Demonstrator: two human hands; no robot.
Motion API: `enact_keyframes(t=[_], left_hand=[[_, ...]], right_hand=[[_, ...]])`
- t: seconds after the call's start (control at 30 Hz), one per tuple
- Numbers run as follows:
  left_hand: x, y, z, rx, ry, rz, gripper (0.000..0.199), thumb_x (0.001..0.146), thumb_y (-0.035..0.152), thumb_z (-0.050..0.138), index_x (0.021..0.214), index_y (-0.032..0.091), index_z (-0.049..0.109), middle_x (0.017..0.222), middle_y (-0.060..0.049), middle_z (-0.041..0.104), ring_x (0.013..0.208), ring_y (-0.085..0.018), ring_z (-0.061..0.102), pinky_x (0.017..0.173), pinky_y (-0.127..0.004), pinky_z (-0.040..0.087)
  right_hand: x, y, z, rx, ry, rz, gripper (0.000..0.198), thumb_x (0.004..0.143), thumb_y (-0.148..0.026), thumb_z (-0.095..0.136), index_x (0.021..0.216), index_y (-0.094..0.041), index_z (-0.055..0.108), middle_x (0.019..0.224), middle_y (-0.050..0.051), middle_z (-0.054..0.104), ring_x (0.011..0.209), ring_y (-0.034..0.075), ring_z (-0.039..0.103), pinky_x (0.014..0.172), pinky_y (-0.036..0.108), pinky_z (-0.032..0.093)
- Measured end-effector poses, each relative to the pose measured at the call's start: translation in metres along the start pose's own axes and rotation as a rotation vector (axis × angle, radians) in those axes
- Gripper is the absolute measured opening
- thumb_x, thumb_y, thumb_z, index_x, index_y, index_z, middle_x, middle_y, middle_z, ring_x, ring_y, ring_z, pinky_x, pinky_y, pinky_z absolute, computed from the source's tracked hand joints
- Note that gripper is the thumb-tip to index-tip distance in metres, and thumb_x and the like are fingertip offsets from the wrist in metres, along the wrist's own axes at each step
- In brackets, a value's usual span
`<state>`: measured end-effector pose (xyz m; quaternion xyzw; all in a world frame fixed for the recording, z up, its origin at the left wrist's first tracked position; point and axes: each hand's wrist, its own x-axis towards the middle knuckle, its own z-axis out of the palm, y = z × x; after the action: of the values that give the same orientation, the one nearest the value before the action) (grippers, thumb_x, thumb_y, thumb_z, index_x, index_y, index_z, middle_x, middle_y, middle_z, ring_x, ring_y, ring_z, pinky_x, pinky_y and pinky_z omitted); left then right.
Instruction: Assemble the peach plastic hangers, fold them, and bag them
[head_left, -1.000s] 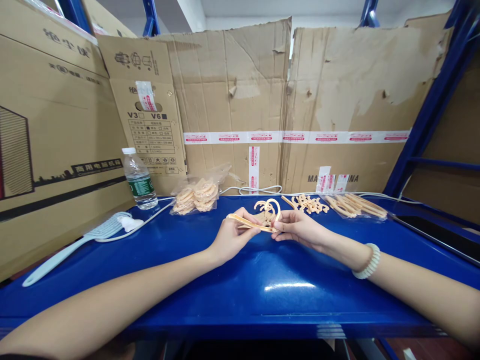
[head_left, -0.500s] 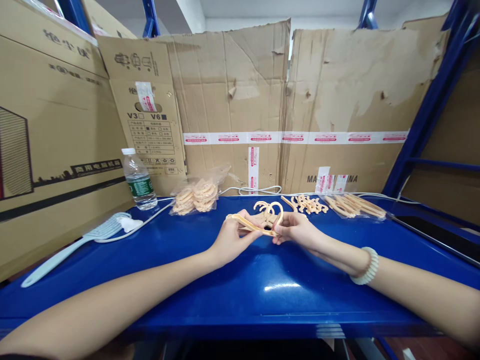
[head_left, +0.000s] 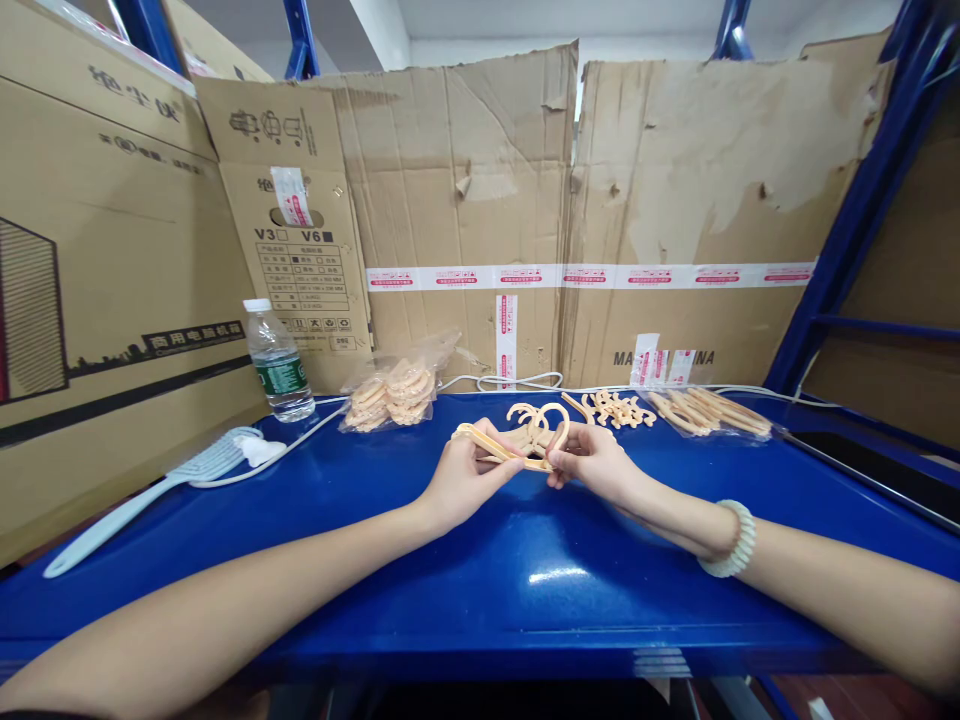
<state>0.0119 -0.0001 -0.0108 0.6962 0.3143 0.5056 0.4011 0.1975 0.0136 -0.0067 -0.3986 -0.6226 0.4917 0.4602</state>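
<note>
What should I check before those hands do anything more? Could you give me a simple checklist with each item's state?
1. Left hand has a grip on the long beige piece: ok.
2. Right hand pinches the lower end of the curved hook: ok.
3. Hook fully seated in the long piece: cannot tell; fingers cover where they meet.
4. Bracelet sits away from the held pieces: ok.
5. Water bottle upright and capped: ok.
6. Plastic bag on the left sealed: cannot tell.
</note>
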Motion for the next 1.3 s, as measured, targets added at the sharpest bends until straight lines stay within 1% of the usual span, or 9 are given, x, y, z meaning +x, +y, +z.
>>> enact_keyframes(t=[0.3, 0.47, 0.6, 0.7, 0.93, 1.03, 1.1, 1.2, 1.3], left_hand=[[0.001, 0.001, 0.002, 0.020, 0.031, 0.000, 0.021, 0.069, 0.028, 0.075, 0.073, 0.014, 0.060, 0.083, -0.004, 0.064, 0.082, -0.018, 0.067, 0.075, -0.030, 0.055], [0.002, 0.001, 0.002, -0.056, 0.085, -0.057, 0.027, 0.068, 0.028, 0.076, 0.078, 0.015, 0.054, 0.074, -0.001, 0.064, 0.071, -0.015, 0.066, 0.069, -0.028, 0.054], [0.005, -0.001, 0.000, -0.103, 0.137, -0.101, 0.034, 0.067, 0.030, 0.077, 0.085, 0.015, 0.052, 0.072, 0.001, 0.063, 0.064, -0.012, 0.063, 0.063, -0.025, 0.052], [0.006, -0.001, -0.002, -0.093, 0.132, -0.104, 0.033, 0.069, 0.030, 0.076, 0.087, 0.014, 0.053, 0.074, 0.000, 0.063, 0.065, -0.012, 0.062, 0.060, -0.023, 0.051], [0.003, -0.002, 0.002, -0.064, 0.071, -0.114, 0.038, 0.070, 0.028, 0.075, 0.097, 0.015, 0.052, 0.086, -0.007, 0.070, 0.075, -0.018, 0.068, 0.062, -0.027, 0.054], [0.000, -0.003, 0.009, -0.154, -0.003, -0.154, 0.045, 0.061, 0.022, 0.081, 0.095, 0.016, 0.052, 0.081, -0.004, 0.071, 0.072, -0.018, 0.069, 0.068, -0.031, 0.056], [-0.001, -0.002, 0.012, -0.193, -0.045, -0.198, 0.041, 0.060, 0.022, 0.082, 0.090, 0.014, 0.056, 0.076, -0.003, 0.070, 0.068, -0.017, 0.069, 0.069, -0.031, 0.056], [-0.002, 0.003, 0.013, -0.199, -0.025, -0.303, 0.030, 0.066, 0.028, 0.080, 0.085, 0.012, 0.063, 0.074, -0.004, 0.070, 0.069, -0.016, 0.068, 0.071, -0.031, 0.057], [-0.002, 0.007, 0.013, -0.221, 0.003, -0.392, 0.029, 0.065, 0.027, 0.081, 0.085, 0.011, 0.065, 0.076, -0.005, 0.071, 0.072, -0.016, 0.068, 0.073, -0.031, 0.058]], right_hand=[[0.001, 0.004, -0.001, -0.058, 0.023, -0.060, 0.018, 0.061, -0.022, 0.065, 0.067, -0.020, 0.048, 0.046, -0.005, 0.056, 0.040, 0.011, 0.055, 0.043, 0.023, 0.046], [-0.001, -0.004, -0.002, 0.006, -0.097, -0.010, 0.025, 0.062, -0.031, 0.070, 0.073, -0.018, 0.052, 0.056, -0.001, 0.062, 0.048, 0.013, 0.060, 0.051, 0.027, 0.051], [-0.004, -0.008, 0.000, -0.031, -0.116, -0.129, 0.025, 0.066, -0.035, 0.072, 0.074, -0.016, 0.058, 0.072, 0.002, 0.064, 0.061, 0.012, 0.058, 0.053, 0.025, 0.050], [-0.005, -0.007, 0.001, -0.079, -0.126, -0.187, 0.025, 0.069, -0.038, 0.071, 0.074, -0.016, 0.059, 0.073, 0.001, 0.061, 0.054, 0.009, 0.050, 0.046, 0.022, 0.045], [-0.006, -0.001, 0.003, -0.028, -0.198, -0.095, 0.036, 0.065, -0.044, 0.075, 0.078, -0.015, 0.059, 0.065, -0.001, 0.058, 0.051, 0.009, 0.053, 0.046, 0.022, 0.047], [-0.005, -0.003, 0.002, -0.012, -0.204, -0.093, 0.038, 0.066, -0.045, 0.076, 0.084, -0.015, 0.061, 0.067, 0.001, 0.062, 0.055, 0.011, 0.057, 0.048, 0.023, 0.050], [-0.003, -0.004, 0.000, -0.005, -0.204, -0.098, 0.038, 0.067, -0.044, 0.075, 0.085, -0.015, 0.060, 0.067, 0.001, 0.064, 0.057, 0.012, 0.060, 0.051, 0.023, 0.052], [0.001, -0.004, -0.006, -0.023, -0.214, -0.111, 0.039, 0.066, -0.046, 0.076, 0.081, -0.014, 0.059, 0.063, 0.000, 0.063, 0.053, 0.011, 0.059, 0.049, 0.023, 0.052], [0.004, -0.005, -0.008, -0.073, -0.243, -0.105, 0.041, 0.065, -0.048, 0.075, 0.080, -0.014, 0.059, 0.062, 0.000, 0.062, 0.050, 0.009, 0.057, 0.047, 0.022, 0.050]])
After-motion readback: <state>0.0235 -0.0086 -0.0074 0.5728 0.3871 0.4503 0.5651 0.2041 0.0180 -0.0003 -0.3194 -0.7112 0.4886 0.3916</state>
